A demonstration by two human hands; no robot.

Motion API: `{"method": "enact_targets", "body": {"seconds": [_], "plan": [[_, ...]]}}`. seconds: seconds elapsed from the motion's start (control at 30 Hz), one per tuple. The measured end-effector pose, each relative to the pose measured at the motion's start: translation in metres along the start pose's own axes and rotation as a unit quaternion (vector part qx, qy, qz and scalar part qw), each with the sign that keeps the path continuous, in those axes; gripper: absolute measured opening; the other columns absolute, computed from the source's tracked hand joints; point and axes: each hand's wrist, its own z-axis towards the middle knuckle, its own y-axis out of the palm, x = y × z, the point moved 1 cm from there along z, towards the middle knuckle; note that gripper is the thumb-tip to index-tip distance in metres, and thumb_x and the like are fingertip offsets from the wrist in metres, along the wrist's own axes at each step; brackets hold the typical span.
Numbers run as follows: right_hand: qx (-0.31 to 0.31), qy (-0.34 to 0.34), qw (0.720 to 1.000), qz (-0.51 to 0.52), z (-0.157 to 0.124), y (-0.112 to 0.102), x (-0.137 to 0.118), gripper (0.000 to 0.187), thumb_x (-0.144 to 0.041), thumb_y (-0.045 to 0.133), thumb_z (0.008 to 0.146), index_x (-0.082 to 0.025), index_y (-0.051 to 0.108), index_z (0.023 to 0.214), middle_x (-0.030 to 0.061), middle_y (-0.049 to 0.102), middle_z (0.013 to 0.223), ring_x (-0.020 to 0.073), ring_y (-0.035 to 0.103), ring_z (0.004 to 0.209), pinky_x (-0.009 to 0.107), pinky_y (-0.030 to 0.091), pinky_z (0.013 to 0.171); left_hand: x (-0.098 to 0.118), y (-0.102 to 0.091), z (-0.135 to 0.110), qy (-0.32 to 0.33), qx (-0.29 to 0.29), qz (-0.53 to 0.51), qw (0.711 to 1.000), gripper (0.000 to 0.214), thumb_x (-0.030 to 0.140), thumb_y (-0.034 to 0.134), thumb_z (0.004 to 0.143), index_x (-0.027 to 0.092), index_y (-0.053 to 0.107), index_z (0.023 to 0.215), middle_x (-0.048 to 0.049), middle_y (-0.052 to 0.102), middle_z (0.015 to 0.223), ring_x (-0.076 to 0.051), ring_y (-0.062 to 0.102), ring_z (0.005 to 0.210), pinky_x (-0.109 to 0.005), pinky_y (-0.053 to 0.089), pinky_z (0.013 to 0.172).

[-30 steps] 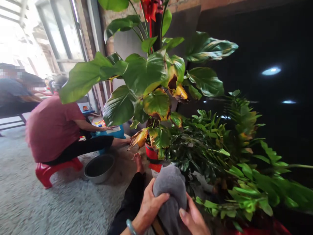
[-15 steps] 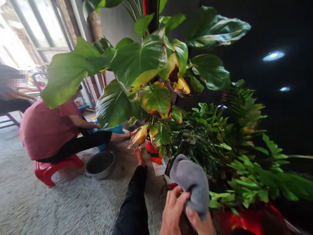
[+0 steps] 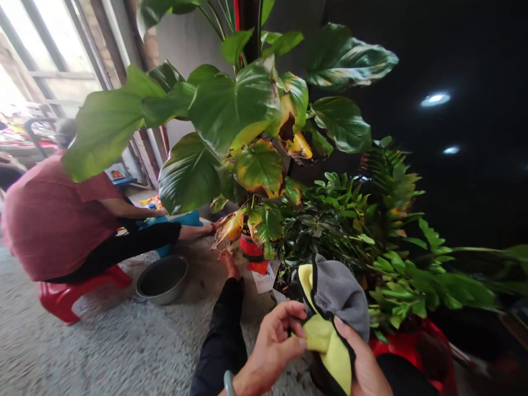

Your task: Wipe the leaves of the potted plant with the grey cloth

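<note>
A grey and yellow cloth (image 3: 339, 289) with black edging is bunched up in front of me, low in the view. Its grey side faces up at the right, and a yellow fold (image 3: 319, 333) shows at the left. My left hand (image 3: 276, 341), with a pale bangle at the wrist, pinches the yellow part between thumb and fingers. On the other side, my right hand (image 3: 363, 355) grips the cloth with its thumb pressed along the black edge. Just beyond both hands stand leafy potted plants.
A large-leaved plant (image 3: 235, 110) with browned leaves rises ahead from a red pot (image 3: 251, 247). Left, a person in a pink shirt (image 3: 61, 214) sits on a red stool (image 3: 78, 291) beside a grey basin (image 3: 163, 279). Another red pot (image 3: 424, 352) stands at right.
The cloth has been turned and opened so its yellow side shows, where only grey showed before. My hands have moved apart along it. The view has swung slightly right.
</note>
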Motion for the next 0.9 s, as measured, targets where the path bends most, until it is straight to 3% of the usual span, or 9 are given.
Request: {"method": "enact_targets", "body": {"seconds": [0.07,0.13,0.23,0.33,0.47,0.6,0.77,0.9], "plan": [[-0.013,0.074,0.997,0.010,-0.005,0.005,-0.002,0.054,-0.054,0.083,0.042,-0.013,0.072,0.076,0.0145,0.073,0.073,0.0367,0.070,0.074,0.044,0.056,0.062,0.006,0.000,0.000,-0.039,-0.017,-0.010,0.999,0.048,0.033,0.082,0.052,0.018,0.066,0.095,-0.0031,0.058,0.086,-0.009,0.047,0.064,-0.017,0.035,0.045],[0.001,0.081,0.997,0.020,-0.008,0.006,-0.002,0.054,-0.052,0.085,0.038,-0.014,0.071,0.074,0.0136,0.074,0.078,0.0363,0.070,0.077,0.043,0.056,0.064,0.009,0.001,0.000,-0.067,-0.018,-0.003,0.998,0.049,0.039,0.080,0.054,0.018,0.065,0.095,-0.0025,0.058,0.084,-0.010,0.048,0.062,-0.016,0.032,0.043],[0.054,0.002,0.999,-0.001,-0.010,0.001,0.000,0.050,-0.041,0.089,0.036,-0.017,0.071,0.077,0.0086,0.076,0.084,0.0328,0.070,0.082,0.039,0.056,0.071,0.015,0.003,0.003,-0.039,0.030,0.027,0.998,0.047,0.047,0.079,0.055,0.016,0.064,0.086,-0.0020,0.060,0.079,-0.011,0.052,0.067,-0.019,0.038,0.053],[0.082,-0.059,0.992,-0.069,-0.012,-0.009,0.004,0.050,-0.038,0.089,0.036,-0.016,0.072,0.077,0.0065,0.075,0.075,0.0324,0.069,0.080,0.036,0.055,0.071,0.021,0.007,0.008,0.009,0.059,0.058,0.997,0.046,0.052,0.077,0.056,0.014,0.063,0.079,-0.0020,0.062,0.076,-0.013,0.052,0.073,-0.022,0.040,0.067],[0.111,-0.138,0.968,-0.178,-0.013,-0.023,0.012,0.045,-0.045,0.087,0.039,-0.017,0.071,0.071,0.0064,0.072,0.064,0.0326,0.068,0.072,0.036,0.054,0.065,0.022,0.012,0.014,-0.036,0.059,0.053,0.996,0.047,0.057,0.072,0.059,0.015,0.063,0.076,-0.0009,0.061,0.073,-0.013,0.051,0.070,-0.023,0.038,0.064],[0.145,-0.249,0.930,-0.227,-0.015,-0.030,0.017,0.042,-0.045,0.085,0.037,-0.022,0.069,0.068,0.0063,0.072,0.068,0.0331,0.067,0.077,0.035,0.053,0.071,0.025,0.012,0.022,-0.063,0.108,0.015,0.992,0.051,0.057,0.075,0.052,0.017,0.063,0.082,0.0019,0.061,0.073,-0.012,0.051,0.068,-0.022,0.037,0.061],[0.129,-0.270,0.926,-0.231,-0.017,-0.033,0.014,0.042,-0.044,0.082,0.041,-0.023,0.070,0.076,0.0049,0.071,0.070,0.0312,0.066,0.074,0.035,0.053,0.070,0.037,0.011,0.040,-0.072,0.037,0.047,0.996,0.036,0.044,0.080,0.053,0.014,0.063,0.062,0.0040,0.058,0.056,-0.008,0.046,0.053,-0.022,0.033,0.055],[0.130,-0.263,0.924,-0.247,-0.011,-0.045,0.012,0.045,-0.030,0.083,0.034,-0.025,0.071,0.077,0.0044,0.073,0.077,0.0342,0.066,0.084,0.037,0.053,0.077,0.032,0.003,0.051,-0.165,0.050,-0.107,0.979,0.022,0.035,0.073,0.062,0.016,0.063,0.063,0.0014,0.062,0.053,-0.014,0.056,0.055,-0.026,0.042,0.063]]}}
